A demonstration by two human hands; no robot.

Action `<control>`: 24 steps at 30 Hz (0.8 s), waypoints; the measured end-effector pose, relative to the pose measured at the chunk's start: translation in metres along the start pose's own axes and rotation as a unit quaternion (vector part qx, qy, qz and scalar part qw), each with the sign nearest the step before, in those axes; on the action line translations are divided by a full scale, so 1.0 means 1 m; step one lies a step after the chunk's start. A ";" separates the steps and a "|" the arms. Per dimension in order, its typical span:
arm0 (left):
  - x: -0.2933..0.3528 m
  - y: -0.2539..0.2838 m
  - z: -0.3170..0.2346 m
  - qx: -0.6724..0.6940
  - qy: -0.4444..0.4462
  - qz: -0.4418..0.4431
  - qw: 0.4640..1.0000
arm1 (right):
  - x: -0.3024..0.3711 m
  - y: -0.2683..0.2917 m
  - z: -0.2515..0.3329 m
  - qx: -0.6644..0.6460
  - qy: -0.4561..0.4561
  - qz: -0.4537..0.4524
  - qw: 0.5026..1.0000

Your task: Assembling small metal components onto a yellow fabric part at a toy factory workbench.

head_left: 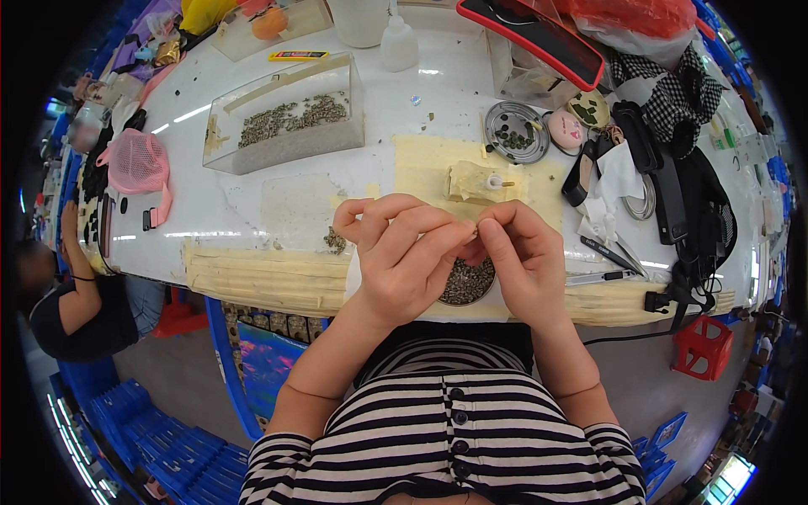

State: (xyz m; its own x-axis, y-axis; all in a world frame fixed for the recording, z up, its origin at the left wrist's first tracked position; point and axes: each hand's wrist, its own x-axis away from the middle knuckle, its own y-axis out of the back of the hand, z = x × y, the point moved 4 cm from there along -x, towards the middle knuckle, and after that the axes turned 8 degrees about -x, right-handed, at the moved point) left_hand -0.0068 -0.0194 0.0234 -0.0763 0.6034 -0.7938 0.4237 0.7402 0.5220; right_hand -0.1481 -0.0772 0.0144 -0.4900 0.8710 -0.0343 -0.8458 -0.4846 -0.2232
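Observation:
My left hand and my right hand meet over the front edge of the table. Thumb and forefinger of each are pinched together, the tips almost touching. Whatever they pinch is too small to make out. Right below the fingers, partly covered by them, is a round dish full of tiny grey-brown metallic-looking pieces. Just beyond my hands sits a tape-covered block with a white, nozzle-like part lying on it. A small heap of similar pieces lies to the left of my left hand.
A clear box with many small pieces stands back left, near a white squeeze bottle. Right of centre are a round metal tray of dark green bits, a red-framed phone, tweezers and a cutter knife. Another person sits at left.

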 end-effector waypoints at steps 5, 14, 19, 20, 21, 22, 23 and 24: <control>-0.002 0.003 0.002 0.047 0.022 -0.001 0.999 | 0.001 -0.007 -0.003 -0.084 -0.031 0.022 0.996; -0.004 0.003 0.001 0.006 0.011 -0.002 1.000 | 0.003 -0.005 0.001 -0.006 0.020 -0.014 1.000; -0.003 -0.001 0.000 -0.025 0.013 -0.001 1.000 | 0.005 -0.002 0.002 0.089 0.106 -0.039 0.990; -0.003 -0.002 0.000 -0.029 0.010 -0.004 1.000 | 0.004 -0.001 0.003 0.111 0.122 -0.048 0.985; -0.003 -0.002 0.000 -0.033 0.007 -0.006 0.999 | 0.004 -0.003 0.008 0.165 0.168 -0.044 0.971; -0.003 -0.002 0.001 -0.037 0.011 -0.002 0.999 | 0.002 -0.006 0.015 0.219 0.214 -0.039 0.951; -0.003 -0.003 0.002 -0.041 0.016 0.002 0.999 | 0.002 -0.009 0.020 0.272 0.258 -0.035 0.926; -0.002 -0.003 0.003 -0.044 0.019 0.006 0.999 | 0.003 -0.012 0.021 0.307 0.282 -0.034 0.908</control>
State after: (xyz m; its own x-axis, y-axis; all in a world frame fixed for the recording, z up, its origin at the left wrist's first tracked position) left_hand -0.0054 -0.0235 0.0231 -0.1075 0.6220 -0.7756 0.3430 0.7554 0.5583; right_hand -0.1438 -0.0706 0.0377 -0.3924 0.7198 -0.5726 -0.9133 -0.2309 0.3356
